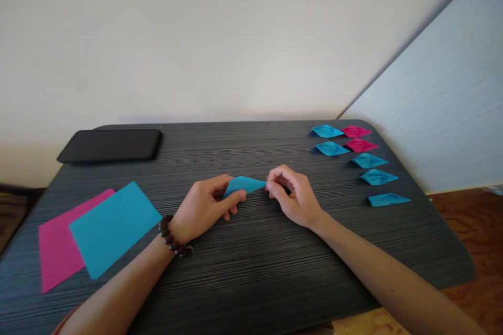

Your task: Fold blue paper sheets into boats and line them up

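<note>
While pinched at both ends, a folded blue paper (pixel 244 185), pointed, creased.

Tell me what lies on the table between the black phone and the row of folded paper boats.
Nothing: in the head view, the dark table is bare between the black phone and the folded paper boats.

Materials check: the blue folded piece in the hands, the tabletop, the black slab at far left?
Blue folded piece: thin matte paper, judging by its crisp creases and flat colour; both the left hand and right hand pinch it. Tabletop: probably laminate, a dark printed streak grain with a low sheen. Black slab: smooth, rounded corners, plastic or glass; cannot tell which.
</note>
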The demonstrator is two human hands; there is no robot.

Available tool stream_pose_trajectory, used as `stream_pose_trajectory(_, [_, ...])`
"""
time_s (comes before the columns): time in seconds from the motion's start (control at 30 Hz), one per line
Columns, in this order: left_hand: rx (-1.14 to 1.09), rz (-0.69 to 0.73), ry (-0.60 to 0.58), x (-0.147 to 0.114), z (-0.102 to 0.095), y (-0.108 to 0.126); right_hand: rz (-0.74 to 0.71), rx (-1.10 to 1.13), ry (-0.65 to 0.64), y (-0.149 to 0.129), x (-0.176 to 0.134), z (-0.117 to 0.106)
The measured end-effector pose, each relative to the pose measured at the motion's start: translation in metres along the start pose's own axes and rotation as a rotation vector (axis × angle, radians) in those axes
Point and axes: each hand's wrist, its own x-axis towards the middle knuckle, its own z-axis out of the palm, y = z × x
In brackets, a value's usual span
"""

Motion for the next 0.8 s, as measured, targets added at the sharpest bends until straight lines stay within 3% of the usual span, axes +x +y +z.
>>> stream_pose_trajectory(0.27, [0.071, 0.036, -0.014, -0.001, 0.002, -0.001, -0.093, -0.023, -0.069, -0.005, 0.001, 0.001])
stream_pose_trajectory(0.5, [-0.11, 0.058, 0.207, 0.001, 0.002, -0.001, -0.131, -0.151, -0.002, -0.004, 0.001, 0.0])
stream_pose_trajectory(0.7, [0.058, 0.163, 0.226, -0.005, 0.009, -0.002, -0.28, -0.034, -0.111, -0.006, 0.0, 0.003])
stream_pose_trajectory(0.8, [0.116, 0.232, 0.32, -0.008, 0.012, -0.005, -0.329, -0.013, -0.099, -0.005, -0.001, 0.004])
